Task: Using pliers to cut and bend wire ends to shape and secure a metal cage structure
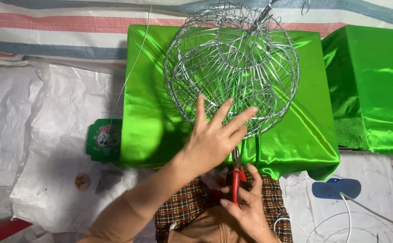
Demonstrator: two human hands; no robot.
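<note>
A round cage of silver wire rests on a box draped in shiny green cloth. My left hand lies flat against the near side of the wire cage, fingers spread. My right hand sits lower, over my lap, gripping red-handled pliers whose jaws point up toward the cage's bottom edge, partly hidden behind my left hand.
A second green-draped box stands at the right. A small green stool sits left of the box. Loose white wire curls on the white sheet at lower right beside a blue sandal. Striped tarp lies behind.
</note>
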